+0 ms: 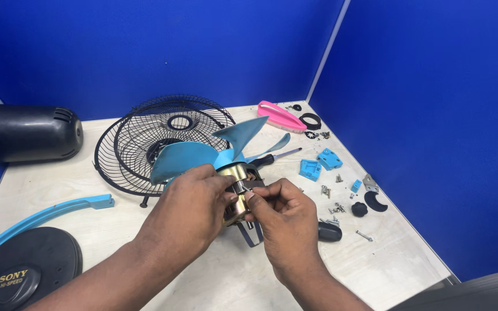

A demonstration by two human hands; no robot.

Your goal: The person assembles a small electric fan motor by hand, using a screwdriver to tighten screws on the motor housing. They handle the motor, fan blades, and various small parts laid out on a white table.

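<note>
My left hand (188,207) grips a brass-coloured fan motor (238,175) held above the table, with the blue fan blades (203,152) still attached behind it. My right hand (283,219) pinches a small part at the motor's front, fingers closed on it. A dark metal bracket (250,235) hangs below the motor between both hands. What the right fingertips hold is too small to make out.
Black wire fan grilles (139,138) lie behind the hands. A black motor cover (27,132) sits far left, a blue curved arm (47,210) and black round base (30,268) near left. Screwdriver (278,156), blue plastic pieces (318,164), screws (332,207), black knobs (359,209) and a pink brush (280,115) lie right.
</note>
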